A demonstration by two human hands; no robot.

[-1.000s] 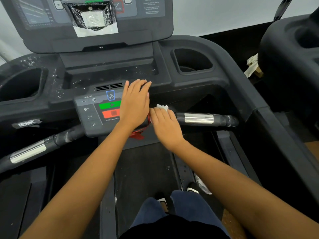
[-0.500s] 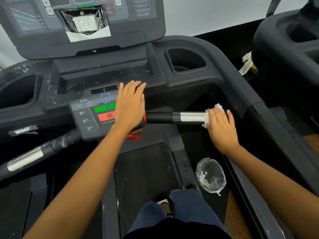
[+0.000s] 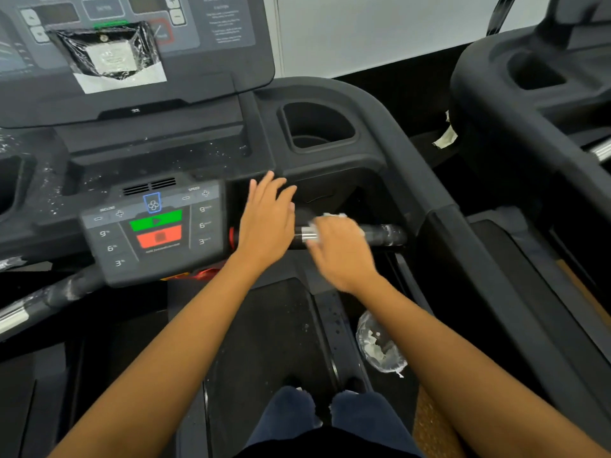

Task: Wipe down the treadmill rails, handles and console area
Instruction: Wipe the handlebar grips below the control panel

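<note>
Left hand [image 3: 267, 223] is flat, fingers straight and nearly closed up, palm laid over the inner end of the handle bar [image 3: 383, 234] and holding nothing. Right hand [image 3: 340, 251] sits just beside it to the right, the two hands close but not touching — its fingers are bent down over the same bar, clamping a white wipe [image 3: 333, 215] against it. Wipe shows at the fingertips and at the thumb side, where it covers part of the bar's chrome band [image 3: 303, 233]. Motion blur on the right hand hides the exact finger positions. Bare black grip of the bar runs on beyond the right hand, streaked with white residue.

Control pad [image 3: 153, 226], with green and red buttons, lies immediately left of the left hand; a red cord [image 3: 205, 273] hangs below its lower edge. Console screen [image 3: 211, 71] stands ahead of both hands, a plastic-wrapped item [image 3: 109, 51] fixed to it. Cup holder [image 3: 317, 127] is ahead of the right hand. Below the right forearm, a clear plastic bag [image 3: 380, 348] holding white scraps lies beside the belt [image 3: 264, 342] — well apart from both hands.
</note>
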